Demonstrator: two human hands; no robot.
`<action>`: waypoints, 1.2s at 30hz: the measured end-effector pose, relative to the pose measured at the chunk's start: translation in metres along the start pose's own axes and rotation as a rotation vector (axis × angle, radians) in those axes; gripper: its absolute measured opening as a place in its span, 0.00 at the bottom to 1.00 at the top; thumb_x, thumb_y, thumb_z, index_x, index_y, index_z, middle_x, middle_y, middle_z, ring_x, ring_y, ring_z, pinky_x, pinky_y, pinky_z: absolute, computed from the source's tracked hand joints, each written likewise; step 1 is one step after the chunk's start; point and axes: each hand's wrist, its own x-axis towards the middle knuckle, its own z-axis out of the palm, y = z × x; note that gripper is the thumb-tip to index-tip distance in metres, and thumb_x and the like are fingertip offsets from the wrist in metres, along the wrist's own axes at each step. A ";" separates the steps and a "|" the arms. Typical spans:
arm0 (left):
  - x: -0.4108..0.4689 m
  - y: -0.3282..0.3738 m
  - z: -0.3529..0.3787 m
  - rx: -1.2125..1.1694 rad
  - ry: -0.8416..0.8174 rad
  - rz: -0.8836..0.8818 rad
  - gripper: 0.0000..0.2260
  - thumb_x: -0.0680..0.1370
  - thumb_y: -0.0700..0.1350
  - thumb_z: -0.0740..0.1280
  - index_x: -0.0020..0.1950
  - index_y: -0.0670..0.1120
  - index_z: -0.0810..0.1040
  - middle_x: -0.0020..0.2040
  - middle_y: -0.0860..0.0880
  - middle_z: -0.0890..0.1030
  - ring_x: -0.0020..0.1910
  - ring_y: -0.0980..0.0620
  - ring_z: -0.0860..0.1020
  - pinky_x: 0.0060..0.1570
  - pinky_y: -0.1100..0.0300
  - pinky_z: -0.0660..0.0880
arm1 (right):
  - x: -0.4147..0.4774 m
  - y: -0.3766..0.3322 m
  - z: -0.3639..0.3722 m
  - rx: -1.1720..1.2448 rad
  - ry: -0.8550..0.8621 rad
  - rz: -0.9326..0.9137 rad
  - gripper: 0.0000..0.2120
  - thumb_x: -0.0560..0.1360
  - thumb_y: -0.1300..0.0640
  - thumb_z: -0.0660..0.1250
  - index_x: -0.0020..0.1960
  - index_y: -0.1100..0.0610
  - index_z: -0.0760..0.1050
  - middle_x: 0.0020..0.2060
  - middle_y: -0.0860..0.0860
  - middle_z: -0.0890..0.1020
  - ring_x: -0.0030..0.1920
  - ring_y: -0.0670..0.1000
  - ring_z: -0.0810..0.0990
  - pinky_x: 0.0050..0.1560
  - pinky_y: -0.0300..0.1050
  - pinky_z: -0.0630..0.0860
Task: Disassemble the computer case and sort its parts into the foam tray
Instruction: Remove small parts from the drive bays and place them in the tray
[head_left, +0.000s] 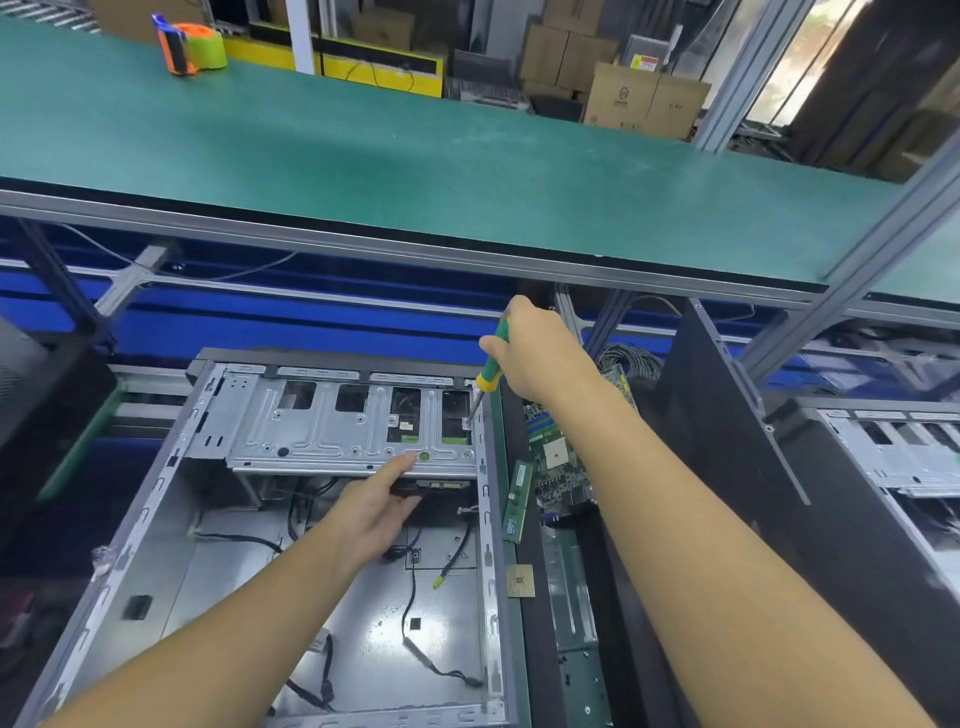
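Slantwise, green-yellow screwdriver (491, 371) meets ribbed steel cage (322, 421).

Green workbench shelf (363, 156), stacked cardboard boxes (644, 98), bright window (789, 47) behind.

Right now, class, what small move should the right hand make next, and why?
Probably twist the screwdriver to loosen the screw under its tip, at the drive cage corner; the right hand grips it and the left hand holds the cage.

Place: electronics workshop, assembly-line kind.
Bench: green-matted shelf (415, 156) on aluminium framing (363, 240), upper frame.
Stock: cardboard boxes (644, 98), upper right.
Work: opened computer case (156, 493) lower centre, second case (898, 452) right edge, loose circuit board (553, 457) between.
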 end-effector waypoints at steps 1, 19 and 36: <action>0.000 0.000 0.000 0.002 -0.001 0.002 0.07 0.78 0.38 0.70 0.56 0.40 0.79 0.52 0.42 0.85 0.46 0.49 0.85 0.47 0.58 0.77 | 0.000 0.001 0.000 -0.002 0.000 -0.001 0.14 0.83 0.53 0.63 0.59 0.63 0.68 0.36 0.51 0.72 0.30 0.49 0.68 0.26 0.42 0.66; 0.000 -0.001 0.003 -0.084 -0.011 0.040 0.04 0.78 0.35 0.69 0.52 0.37 0.79 0.46 0.41 0.86 0.42 0.49 0.86 0.36 0.61 0.81 | 0.011 -0.017 -0.006 -0.234 -0.162 -0.183 0.09 0.81 0.55 0.66 0.57 0.58 0.72 0.47 0.53 0.75 0.41 0.54 0.74 0.38 0.47 0.70; 0.005 -0.001 0.000 -0.050 -0.022 0.033 0.04 0.78 0.36 0.69 0.52 0.40 0.80 0.46 0.44 0.86 0.42 0.51 0.85 0.41 0.60 0.81 | 0.013 -0.021 -0.018 -0.122 -0.357 -0.108 0.07 0.77 0.63 0.63 0.53 0.54 0.75 0.48 0.51 0.78 0.43 0.52 0.74 0.39 0.49 0.75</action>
